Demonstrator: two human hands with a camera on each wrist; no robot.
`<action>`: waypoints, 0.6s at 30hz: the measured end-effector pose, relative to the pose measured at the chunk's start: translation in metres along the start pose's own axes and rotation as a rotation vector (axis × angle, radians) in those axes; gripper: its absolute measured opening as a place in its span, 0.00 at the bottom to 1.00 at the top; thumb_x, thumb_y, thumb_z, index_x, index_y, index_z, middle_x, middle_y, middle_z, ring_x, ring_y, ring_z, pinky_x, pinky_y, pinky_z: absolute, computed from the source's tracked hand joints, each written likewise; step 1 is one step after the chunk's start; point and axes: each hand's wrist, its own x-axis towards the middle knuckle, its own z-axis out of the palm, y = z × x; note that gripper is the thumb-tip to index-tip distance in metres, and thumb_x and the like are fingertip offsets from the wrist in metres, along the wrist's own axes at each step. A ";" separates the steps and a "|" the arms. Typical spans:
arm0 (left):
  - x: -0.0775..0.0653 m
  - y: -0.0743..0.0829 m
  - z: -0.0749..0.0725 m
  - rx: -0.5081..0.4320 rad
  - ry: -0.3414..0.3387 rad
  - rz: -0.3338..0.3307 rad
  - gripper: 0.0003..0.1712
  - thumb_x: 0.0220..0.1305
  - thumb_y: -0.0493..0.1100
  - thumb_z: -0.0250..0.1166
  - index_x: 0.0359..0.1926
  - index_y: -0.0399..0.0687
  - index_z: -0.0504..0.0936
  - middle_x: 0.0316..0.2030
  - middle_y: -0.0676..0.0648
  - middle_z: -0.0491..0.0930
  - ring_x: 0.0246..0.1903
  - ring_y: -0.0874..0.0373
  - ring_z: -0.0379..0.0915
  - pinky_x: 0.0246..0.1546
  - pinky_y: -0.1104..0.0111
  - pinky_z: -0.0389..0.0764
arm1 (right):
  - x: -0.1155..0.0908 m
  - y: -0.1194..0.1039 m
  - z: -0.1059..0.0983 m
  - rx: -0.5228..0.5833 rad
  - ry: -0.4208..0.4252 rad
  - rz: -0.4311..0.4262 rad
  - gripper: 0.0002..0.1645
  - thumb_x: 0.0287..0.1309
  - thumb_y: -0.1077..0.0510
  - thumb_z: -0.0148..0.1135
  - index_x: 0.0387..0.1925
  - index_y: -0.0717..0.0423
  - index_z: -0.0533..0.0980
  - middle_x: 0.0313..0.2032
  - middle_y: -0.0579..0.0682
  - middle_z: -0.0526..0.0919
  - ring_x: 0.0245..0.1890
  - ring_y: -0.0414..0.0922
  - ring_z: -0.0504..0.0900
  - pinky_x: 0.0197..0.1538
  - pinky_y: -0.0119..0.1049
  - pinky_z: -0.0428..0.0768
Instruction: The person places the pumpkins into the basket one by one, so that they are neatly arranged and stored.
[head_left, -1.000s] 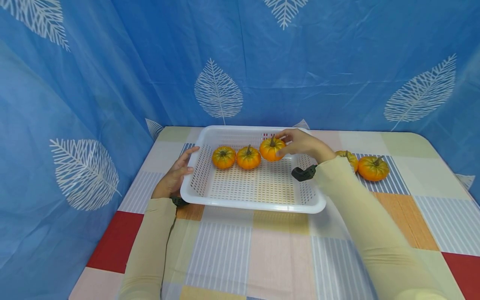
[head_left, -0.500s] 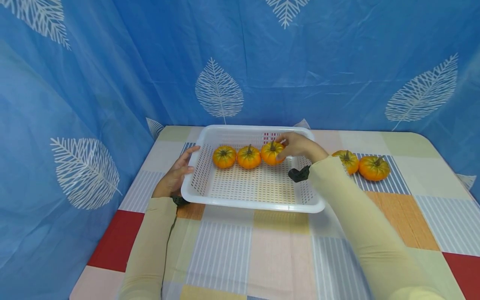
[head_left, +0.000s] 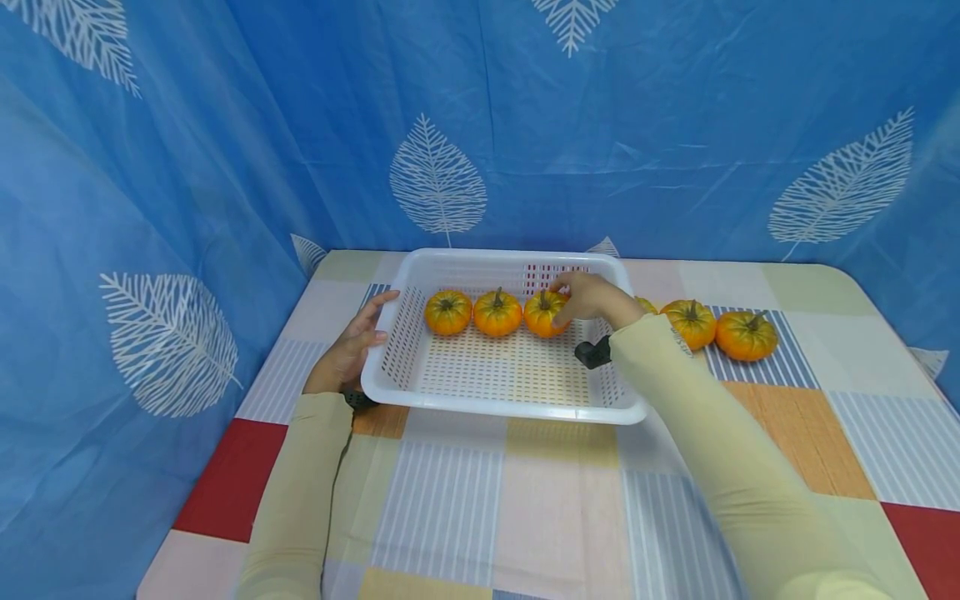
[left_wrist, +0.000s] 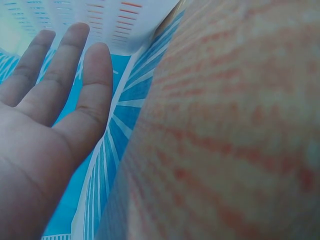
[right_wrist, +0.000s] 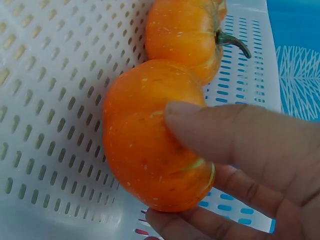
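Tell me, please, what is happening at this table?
A person's right hand holds an orange pumpkin inside a white basket. It ends a row, next to a middle pumpkin and a left pumpkin. The left hand is at the basket's left rim. Right of the basket, two more pumpkins are on the patterned tablecloth, and part of a third one shows behind the right sleeve.

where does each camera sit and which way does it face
Head: on the person's head, facing forward and down at the white basket; left hand, right hand and sleeves show.
Left wrist: on that wrist, facing the basket's slotted side; left hand shows.
Right wrist: on that wrist, facing the gripped pumpkin; right hand shows.
Head and right wrist share that pumpkin and the basket.
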 end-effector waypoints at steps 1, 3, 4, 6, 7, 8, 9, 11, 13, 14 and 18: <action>0.000 0.000 0.000 -0.001 0.003 -0.002 0.34 0.69 0.43 0.64 0.70 0.81 0.70 0.82 0.33 0.45 0.65 0.43 0.67 0.55 0.51 0.85 | 0.001 0.000 0.000 -0.002 0.001 -0.003 0.41 0.62 0.62 0.74 0.73 0.66 0.70 0.74 0.70 0.70 0.73 0.66 0.68 0.76 0.62 0.66; 0.000 0.001 0.000 -0.001 0.006 -0.004 0.35 0.69 0.43 0.63 0.70 0.81 0.70 0.82 0.33 0.45 0.65 0.43 0.66 0.56 0.51 0.85 | 0.001 0.001 0.001 -0.005 0.003 -0.007 0.41 0.61 0.62 0.74 0.73 0.66 0.70 0.73 0.70 0.71 0.72 0.66 0.69 0.76 0.62 0.66; -0.001 0.001 0.000 -0.002 0.009 -0.007 0.35 0.69 0.42 0.63 0.70 0.81 0.70 0.82 0.34 0.45 0.65 0.42 0.66 0.56 0.50 0.85 | 0.002 0.001 0.002 -0.008 0.006 -0.009 0.41 0.61 0.62 0.75 0.73 0.66 0.71 0.72 0.70 0.71 0.72 0.66 0.70 0.76 0.62 0.67; -0.001 0.001 0.000 -0.002 0.015 -0.011 0.35 0.69 0.41 0.62 0.70 0.81 0.70 0.82 0.35 0.46 0.66 0.42 0.65 0.57 0.49 0.85 | 0.002 0.002 0.002 -0.012 0.011 -0.009 0.40 0.60 0.62 0.75 0.72 0.65 0.71 0.71 0.70 0.73 0.71 0.66 0.71 0.75 0.63 0.67; -0.001 0.001 0.000 -0.003 0.017 -0.014 0.35 0.69 0.41 0.62 0.70 0.81 0.70 0.82 0.36 0.46 0.66 0.42 0.65 0.57 0.49 0.84 | 0.003 0.002 0.003 -0.015 0.011 -0.011 0.40 0.60 0.62 0.76 0.72 0.65 0.71 0.71 0.70 0.73 0.71 0.66 0.71 0.75 0.63 0.67; -0.001 0.001 0.000 -0.004 0.018 -0.015 0.35 0.70 0.41 0.63 0.70 0.82 0.70 0.82 0.37 0.46 0.66 0.42 0.65 0.57 0.49 0.85 | 0.003 0.003 0.003 -0.014 0.010 -0.012 0.40 0.61 0.63 0.76 0.72 0.65 0.71 0.71 0.70 0.73 0.71 0.66 0.71 0.75 0.63 0.68; -0.001 0.001 0.000 -0.007 0.016 -0.016 0.34 0.69 0.42 0.63 0.70 0.82 0.70 0.82 0.37 0.47 0.66 0.42 0.65 0.57 0.50 0.85 | 0.003 0.003 0.003 -0.011 0.008 -0.012 0.40 0.61 0.63 0.76 0.72 0.65 0.71 0.71 0.70 0.73 0.71 0.67 0.71 0.75 0.63 0.68; -0.001 0.001 -0.001 -0.016 0.006 -0.008 0.33 0.70 0.43 0.65 0.70 0.81 0.70 0.82 0.38 0.47 0.65 0.44 0.66 0.56 0.52 0.85 | 0.003 0.003 0.004 -0.007 0.007 -0.012 0.40 0.61 0.63 0.76 0.72 0.65 0.71 0.71 0.71 0.72 0.71 0.67 0.71 0.74 0.63 0.68; -0.001 0.000 -0.002 -0.022 -0.008 0.002 0.33 0.71 0.45 0.66 0.70 0.81 0.71 0.82 0.38 0.48 0.65 0.46 0.67 0.56 0.54 0.85 | 0.003 0.003 0.005 -0.001 0.005 -0.011 0.40 0.61 0.63 0.76 0.72 0.65 0.71 0.71 0.71 0.72 0.71 0.67 0.71 0.74 0.63 0.68; 0.000 0.000 -0.002 -0.022 -0.014 0.007 0.32 0.71 0.45 0.67 0.70 0.80 0.71 0.81 0.38 0.48 0.64 0.46 0.67 0.56 0.55 0.84 | 0.003 0.003 0.005 0.004 0.006 -0.009 0.40 0.60 0.63 0.76 0.72 0.64 0.71 0.71 0.71 0.72 0.71 0.67 0.71 0.74 0.63 0.69; 0.000 -0.002 -0.003 -0.018 -0.024 0.017 0.32 0.71 0.47 0.68 0.70 0.80 0.71 0.81 0.40 0.48 0.64 0.48 0.67 0.56 0.57 0.83 | 0.003 0.003 0.006 0.006 0.011 -0.009 0.40 0.60 0.63 0.77 0.72 0.64 0.72 0.70 0.71 0.73 0.70 0.67 0.72 0.74 0.63 0.69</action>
